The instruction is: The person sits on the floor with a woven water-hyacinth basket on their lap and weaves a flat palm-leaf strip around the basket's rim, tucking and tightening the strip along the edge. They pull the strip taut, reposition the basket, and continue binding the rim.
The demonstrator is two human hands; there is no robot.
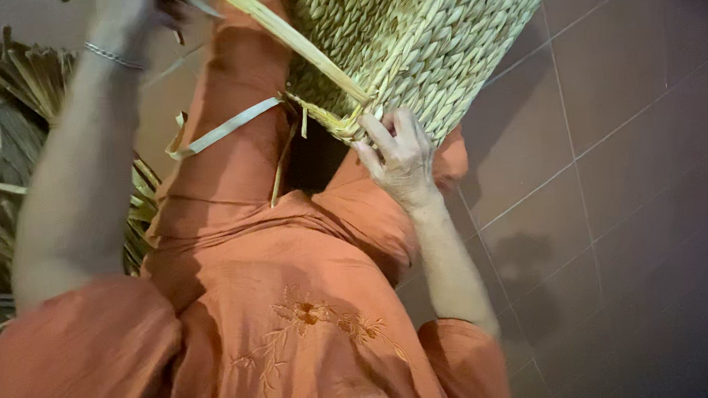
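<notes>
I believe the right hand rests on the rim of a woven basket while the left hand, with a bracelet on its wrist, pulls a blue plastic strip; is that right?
Not quite: the strip is pale yellow straw, not blue plastic, as the head view shows. The right hand does rest on the basket rim, and the left hand wears the bracelet.

The right hand (pixel 399 154) sits near the middle of the view, back of the hand up, fingers (pixel 377 131) spread and pressing forward, thumb out to the side; its forearm runs back and down to an orange sleeve at the elbow, wrist nearly straight; the left arm is raised along the left side, forearm bare, a thin bangle round the wrist; the left hand (pixel 124 15) is cut off by the top edge, so its grip seems closed but cannot be told for sure.
</notes>
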